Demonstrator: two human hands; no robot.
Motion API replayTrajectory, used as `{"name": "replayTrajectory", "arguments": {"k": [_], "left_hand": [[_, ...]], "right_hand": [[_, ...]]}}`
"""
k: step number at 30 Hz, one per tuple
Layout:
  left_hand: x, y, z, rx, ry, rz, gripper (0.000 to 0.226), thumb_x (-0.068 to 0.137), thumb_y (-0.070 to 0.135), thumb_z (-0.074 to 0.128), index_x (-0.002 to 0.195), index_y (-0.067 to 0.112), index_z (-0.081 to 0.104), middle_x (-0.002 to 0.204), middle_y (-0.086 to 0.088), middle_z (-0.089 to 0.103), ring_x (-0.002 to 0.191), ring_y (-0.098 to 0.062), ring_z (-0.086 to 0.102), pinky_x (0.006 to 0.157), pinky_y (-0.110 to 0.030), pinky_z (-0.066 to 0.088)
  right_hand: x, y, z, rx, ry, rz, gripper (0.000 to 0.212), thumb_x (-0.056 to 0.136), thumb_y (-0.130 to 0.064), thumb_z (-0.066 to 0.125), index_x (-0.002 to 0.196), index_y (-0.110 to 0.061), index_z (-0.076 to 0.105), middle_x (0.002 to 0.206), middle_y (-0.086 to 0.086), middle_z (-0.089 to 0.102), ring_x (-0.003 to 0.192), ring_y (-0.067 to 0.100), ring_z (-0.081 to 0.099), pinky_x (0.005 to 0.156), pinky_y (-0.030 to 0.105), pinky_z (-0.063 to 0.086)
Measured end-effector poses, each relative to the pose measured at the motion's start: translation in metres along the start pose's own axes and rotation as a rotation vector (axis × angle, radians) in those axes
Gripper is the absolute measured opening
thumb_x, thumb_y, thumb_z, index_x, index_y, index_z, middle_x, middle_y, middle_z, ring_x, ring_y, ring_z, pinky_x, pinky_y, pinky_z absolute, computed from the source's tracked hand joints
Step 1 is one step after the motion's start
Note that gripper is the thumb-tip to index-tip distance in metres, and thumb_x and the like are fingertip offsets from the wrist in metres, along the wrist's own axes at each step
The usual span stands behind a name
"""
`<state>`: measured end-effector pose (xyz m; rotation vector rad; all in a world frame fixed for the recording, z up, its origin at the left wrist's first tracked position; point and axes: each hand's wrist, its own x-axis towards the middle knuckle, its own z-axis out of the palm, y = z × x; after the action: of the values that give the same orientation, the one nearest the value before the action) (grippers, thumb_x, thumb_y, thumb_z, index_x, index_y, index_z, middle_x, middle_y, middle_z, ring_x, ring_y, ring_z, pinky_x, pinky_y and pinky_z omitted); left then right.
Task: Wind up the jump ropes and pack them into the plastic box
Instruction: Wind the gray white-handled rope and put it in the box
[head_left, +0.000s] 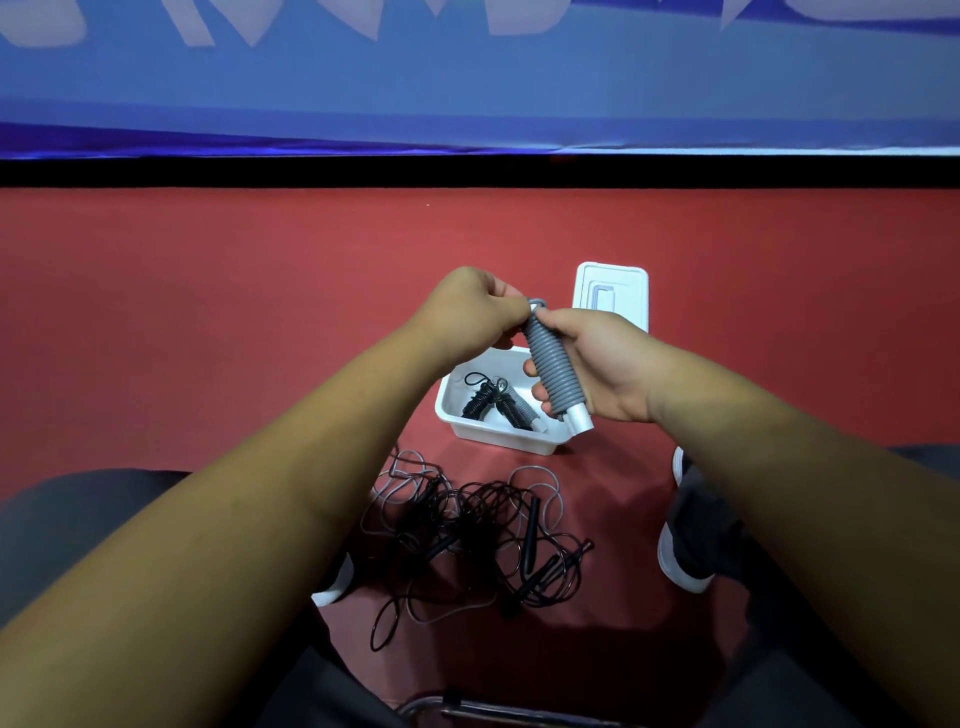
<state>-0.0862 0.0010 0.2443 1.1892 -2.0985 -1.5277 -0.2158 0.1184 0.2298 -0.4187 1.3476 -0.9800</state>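
Grey jump rope (553, 369), wound in tight coils round its pale handles, is held at the centre of the frame, just above the plastic box (498, 441). The right hand (597, 364) is wrapped round the coiled bundle, while the left hand (467, 306) pinches the small loop of cord at its upper end. The step in hand looks like finishing this rope, with the last bit of cord being tucked or locked off so that the coils do not spring loose. Next the bundle must go down into the box beside the two wound ropes (498, 402) already lying there, and it should be laid flat so that room is left. After that a fresh rope has to be teased out of the tangle of ropes (467, 535) on the red floor (260, 312) at lower centre, which may snag. The white lid (613, 291) lies beyond the box, toward the upper right. A blue banner (467, 78) across the top carries large pale shapes, cut off and blurred, so no writing can be read.
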Motion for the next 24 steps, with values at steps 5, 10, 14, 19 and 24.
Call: {"name": "replayTrajectory", "arguments": {"k": [5, 10, 14, 19, 24], "left_hand": [[0.005, 0.001, -0.005, 0.074, -0.028, -0.042, 0.026, 0.093, 0.019, 0.071, 0.094, -0.007, 0.073, 0.074, -0.013, 0.061, 0.067, -0.021, 0.061, 0.069, -0.036, 0.065], [0.005, 0.001, -0.003, 0.275, -0.050, -0.131, 0.026, 0.090, 0.022, 0.069, 0.080, -0.003, 0.071, 0.067, -0.012, 0.058, 0.060, -0.029, 0.071, 0.077, -0.047, 0.065], [0.001, 0.005, 0.001, 0.445, -0.081, -0.150, 0.021, 0.091, 0.023, 0.068, 0.087, 0.007, 0.080, 0.083, -0.015, 0.076, 0.070, -0.028, 0.078, 0.077, -0.039, 0.063], [-0.002, 0.007, 0.006, 0.627, -0.153, -0.097, 0.018, 0.090, 0.023, 0.067, 0.080, 0.013, 0.078, 0.085, -0.016, 0.078, 0.075, -0.027, 0.078, 0.081, -0.042, 0.063], [-0.001, 0.001, 0.001, 0.593, -0.163, -0.032, 0.019, 0.093, 0.027, 0.065, 0.083, 0.017, 0.078, 0.086, -0.016, 0.077, 0.078, -0.029, 0.077, 0.075, -0.037, 0.060]], "right_hand": [[0.000, -0.001, -0.001, -0.290, 0.152, -0.179, 0.019, 0.107, -0.041, 0.061, 0.119, -0.028, 0.067, 0.098, 0.009, 0.063, 0.070, 0.020, 0.066, 0.061, 0.035, 0.060], [0.004, 0.007, 0.001, -0.636, 0.342, -0.344, 0.016, 0.098, -0.045, 0.067, 0.111, -0.035, 0.068, 0.087, 0.004, 0.065, 0.065, 0.017, 0.063, 0.055, 0.036, 0.063], [0.012, 0.015, -0.004, -0.864, 0.519, -0.428, 0.020, 0.092, -0.050, 0.071, 0.109, -0.040, 0.068, 0.079, -0.006, 0.071, 0.068, 0.020, 0.067, 0.062, 0.040, 0.059], [0.020, 0.021, -0.010, -0.991, 0.656, -0.374, 0.025, 0.087, -0.053, 0.074, 0.108, -0.041, 0.067, 0.083, -0.011, 0.067, 0.078, 0.019, 0.066, 0.068, 0.035, 0.053], [0.025, 0.024, -0.013, -0.912, 0.657, -0.382, 0.033, 0.087, -0.050, 0.079, 0.111, -0.036, 0.063, 0.083, -0.011, 0.064, 0.075, 0.018, 0.065, 0.067, 0.034, 0.054]]}}
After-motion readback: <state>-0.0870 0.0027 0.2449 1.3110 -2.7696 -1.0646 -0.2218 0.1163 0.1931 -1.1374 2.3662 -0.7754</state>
